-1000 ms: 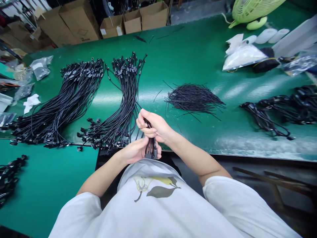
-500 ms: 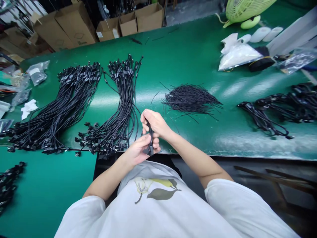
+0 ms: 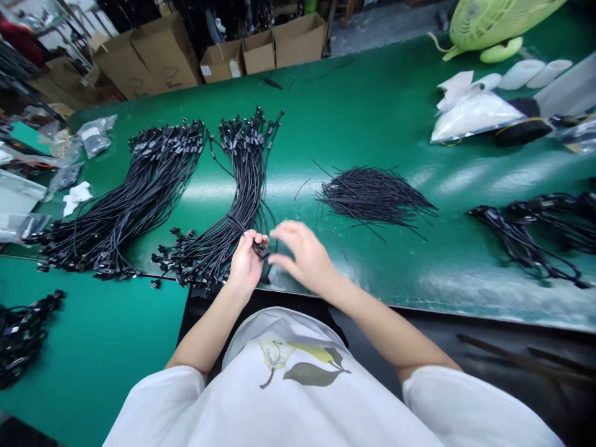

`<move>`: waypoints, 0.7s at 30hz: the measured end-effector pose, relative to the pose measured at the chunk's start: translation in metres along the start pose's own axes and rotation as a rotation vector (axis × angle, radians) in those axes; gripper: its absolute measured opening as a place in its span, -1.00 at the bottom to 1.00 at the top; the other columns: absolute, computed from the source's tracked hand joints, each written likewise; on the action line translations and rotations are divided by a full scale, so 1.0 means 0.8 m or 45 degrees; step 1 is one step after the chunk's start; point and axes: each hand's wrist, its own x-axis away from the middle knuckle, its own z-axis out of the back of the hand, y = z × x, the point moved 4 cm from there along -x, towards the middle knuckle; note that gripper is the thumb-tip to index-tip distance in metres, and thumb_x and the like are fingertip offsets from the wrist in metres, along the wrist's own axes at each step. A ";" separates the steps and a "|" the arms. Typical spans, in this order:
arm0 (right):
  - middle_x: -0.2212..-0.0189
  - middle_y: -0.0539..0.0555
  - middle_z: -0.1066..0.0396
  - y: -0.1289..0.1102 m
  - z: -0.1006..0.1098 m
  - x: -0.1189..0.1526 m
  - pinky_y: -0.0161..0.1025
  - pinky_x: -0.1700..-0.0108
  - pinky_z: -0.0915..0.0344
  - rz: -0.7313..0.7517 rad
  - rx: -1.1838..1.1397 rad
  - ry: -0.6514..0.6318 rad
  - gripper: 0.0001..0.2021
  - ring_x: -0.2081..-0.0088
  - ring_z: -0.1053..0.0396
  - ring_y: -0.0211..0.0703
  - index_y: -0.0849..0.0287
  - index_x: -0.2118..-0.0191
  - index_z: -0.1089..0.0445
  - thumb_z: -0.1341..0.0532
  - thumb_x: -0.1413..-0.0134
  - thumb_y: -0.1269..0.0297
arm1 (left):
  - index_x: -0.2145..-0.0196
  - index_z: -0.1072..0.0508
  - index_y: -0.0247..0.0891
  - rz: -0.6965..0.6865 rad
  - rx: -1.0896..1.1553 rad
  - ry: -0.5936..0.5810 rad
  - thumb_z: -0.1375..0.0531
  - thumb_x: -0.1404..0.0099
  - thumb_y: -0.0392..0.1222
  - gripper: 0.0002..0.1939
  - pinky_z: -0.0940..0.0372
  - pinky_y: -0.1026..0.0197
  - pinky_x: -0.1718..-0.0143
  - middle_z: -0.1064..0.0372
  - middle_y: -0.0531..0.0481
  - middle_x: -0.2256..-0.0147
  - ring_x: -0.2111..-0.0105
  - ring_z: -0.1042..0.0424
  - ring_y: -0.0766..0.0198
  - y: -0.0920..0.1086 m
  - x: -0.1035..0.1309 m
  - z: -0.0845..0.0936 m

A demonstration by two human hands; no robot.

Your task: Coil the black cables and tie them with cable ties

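My left hand point(image 3: 249, 261) is closed round a folded black cable point(image 3: 246, 233) at the near edge of the green table point(image 3: 288, 130). Just to its right, my right hand point(image 3: 302, 254) is blurred, its thumb and fingers apart with nothing between them. Beside the left hand lies a fanned bundle of black cables point(image 3: 249, 180), connectors at both ends. A larger bundle of the same cables point(image 3: 144, 186) lies farther left. Beyond my right hand is a heap of short black ties point(image 3: 377, 195).
Coiled cables point(image 3: 512, 239) lie at the right, and more black cables point(image 3: 28, 335) at the lower left. A clear bag of white material point(image 3: 475, 118), a green fan point(image 3: 503, 25) and small plastic bags point(image 3: 95, 136) sit on the table. Cardboard boxes point(image 3: 298, 40) stand behind it.
My right hand has let go of the cable and opened to the right. The left hand has moved left and up with the folded cable. The whole view has shifted slightly.
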 end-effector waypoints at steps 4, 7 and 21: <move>0.15 0.27 -0.41 -0.007 -0.034 0.022 -0.08 0.14 -0.37 0.122 0.358 -0.179 -0.75 0.18 -0.39 0.00 0.27 0.03 -0.35 -0.05 -0.30 0.28 | 0.41 -0.30 -0.25 -0.073 0.018 0.017 -0.14 -0.37 -0.13 -0.78 -0.28 0.24 0.11 -0.22 0.09 0.46 0.30 -0.38 0.33 0.010 -0.008 0.000; 0.16 0.28 -0.42 -0.008 -0.038 0.016 -0.08 0.12 -0.36 -0.014 0.241 -0.162 -0.75 0.16 -0.40 0.01 0.27 0.03 -0.31 -0.02 -0.30 0.26 | 0.39 -0.31 -0.25 -0.138 -0.022 -0.006 -0.16 -0.35 -0.12 -0.80 -0.29 0.25 0.15 -0.23 0.08 0.44 0.31 -0.38 0.34 0.008 0.000 -0.003; 0.09 0.18 -0.42 -0.020 0.022 0.004 -0.04 -0.04 -0.23 0.270 0.355 -0.289 -0.75 0.04 -0.36 -0.07 0.14 0.02 -0.32 0.02 -0.33 0.24 | 0.49 -0.27 -0.25 0.045 -0.972 -0.571 -0.11 -0.32 0.13 -0.60 -0.13 0.26 0.46 -0.06 0.15 0.62 0.59 -0.09 0.38 0.015 0.028 0.002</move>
